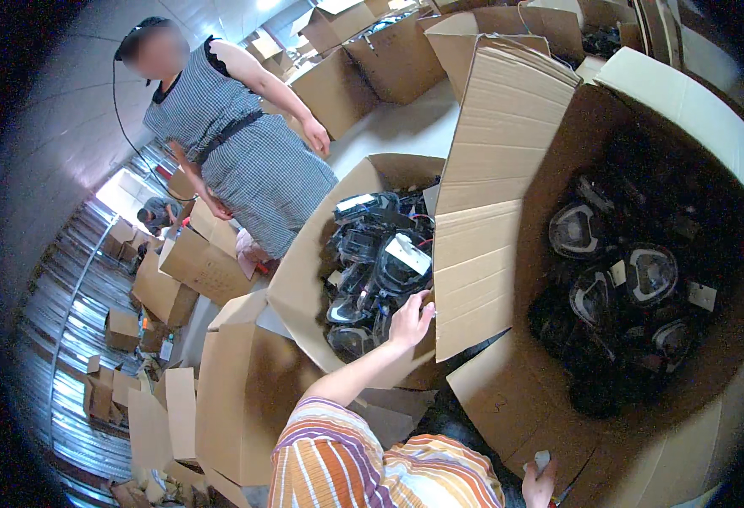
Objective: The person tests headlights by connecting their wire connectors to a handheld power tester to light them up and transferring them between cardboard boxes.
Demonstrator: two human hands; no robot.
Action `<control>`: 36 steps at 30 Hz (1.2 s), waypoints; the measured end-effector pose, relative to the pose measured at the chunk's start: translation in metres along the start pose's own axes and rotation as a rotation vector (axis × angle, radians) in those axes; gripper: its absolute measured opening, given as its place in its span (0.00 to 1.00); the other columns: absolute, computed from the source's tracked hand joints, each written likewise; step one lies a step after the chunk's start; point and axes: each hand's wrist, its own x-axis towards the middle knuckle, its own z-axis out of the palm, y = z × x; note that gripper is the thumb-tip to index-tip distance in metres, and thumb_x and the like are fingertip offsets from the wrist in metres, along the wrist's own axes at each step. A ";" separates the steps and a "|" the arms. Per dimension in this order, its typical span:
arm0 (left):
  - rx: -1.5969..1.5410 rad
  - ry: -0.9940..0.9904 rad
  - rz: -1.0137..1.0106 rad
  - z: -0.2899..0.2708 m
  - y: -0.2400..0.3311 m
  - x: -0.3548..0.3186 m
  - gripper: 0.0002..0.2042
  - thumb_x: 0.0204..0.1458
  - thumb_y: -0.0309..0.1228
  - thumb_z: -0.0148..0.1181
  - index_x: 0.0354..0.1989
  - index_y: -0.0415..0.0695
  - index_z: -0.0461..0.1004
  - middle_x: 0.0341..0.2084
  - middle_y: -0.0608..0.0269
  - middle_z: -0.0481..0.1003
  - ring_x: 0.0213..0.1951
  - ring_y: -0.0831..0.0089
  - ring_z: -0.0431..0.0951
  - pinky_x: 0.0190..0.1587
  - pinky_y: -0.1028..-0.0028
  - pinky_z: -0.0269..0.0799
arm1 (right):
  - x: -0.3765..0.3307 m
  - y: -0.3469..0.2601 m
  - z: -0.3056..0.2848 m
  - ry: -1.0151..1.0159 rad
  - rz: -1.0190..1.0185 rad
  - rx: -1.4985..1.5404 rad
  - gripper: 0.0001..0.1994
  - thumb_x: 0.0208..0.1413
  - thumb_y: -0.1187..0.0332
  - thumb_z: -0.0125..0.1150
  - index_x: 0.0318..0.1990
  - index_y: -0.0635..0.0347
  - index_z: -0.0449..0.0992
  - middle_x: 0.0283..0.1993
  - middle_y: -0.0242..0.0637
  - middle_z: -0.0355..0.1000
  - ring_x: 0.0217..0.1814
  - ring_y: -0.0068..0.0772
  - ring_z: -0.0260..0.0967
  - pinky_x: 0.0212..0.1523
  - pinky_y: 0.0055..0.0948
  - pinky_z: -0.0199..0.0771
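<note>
My left hand reaches over the rim of an open cardboard box, beside the edge of a tall cardboard flap. Its thumb and forefinger are apart, with nothing visible between them; the other fingers are partly hidden. In that box lie black and clear vehicle lamp units, one with a white label. Low on the right, my right hand is closed on a small whitish piece. A bit of red shows beside that hand, cut off by the lower edge.
A larger deep box on the right holds several dark lamp units. Another person stands beyond the middle box, and a second person bends far back. More cartons stand at left and behind.
</note>
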 end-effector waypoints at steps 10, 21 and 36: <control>-0.012 -0.013 0.024 0.000 -0.010 0.000 0.15 0.43 0.36 0.41 0.37 0.40 0.61 0.33 0.54 0.65 0.36 0.62 0.65 0.37 0.71 0.61 | 0.007 0.036 0.032 0.145 0.010 0.052 0.21 0.38 0.65 0.47 0.40 0.67 0.55 0.29 0.49 0.63 0.32 0.43 0.62 0.31 0.31 0.61; -0.134 -0.043 0.446 -0.072 0.130 0.041 0.11 0.40 0.30 0.45 0.28 0.36 0.67 0.28 0.59 0.67 0.33 0.70 0.66 0.37 0.70 0.59 | 0.006 0.001 0.013 -0.054 -0.046 -0.144 0.20 0.41 0.55 0.42 0.35 0.64 0.58 0.26 0.54 0.62 0.27 0.51 0.61 0.26 0.41 0.61; -0.964 -0.274 0.783 -0.069 0.202 0.044 0.14 0.39 0.36 0.44 0.28 0.37 0.67 0.27 0.60 0.67 0.32 0.68 0.66 0.38 0.67 0.58 | -0.010 0.019 0.028 0.054 0.002 -0.086 0.18 0.38 0.60 0.43 0.35 0.65 0.57 0.18 0.51 0.63 0.22 0.50 0.62 0.23 0.42 0.60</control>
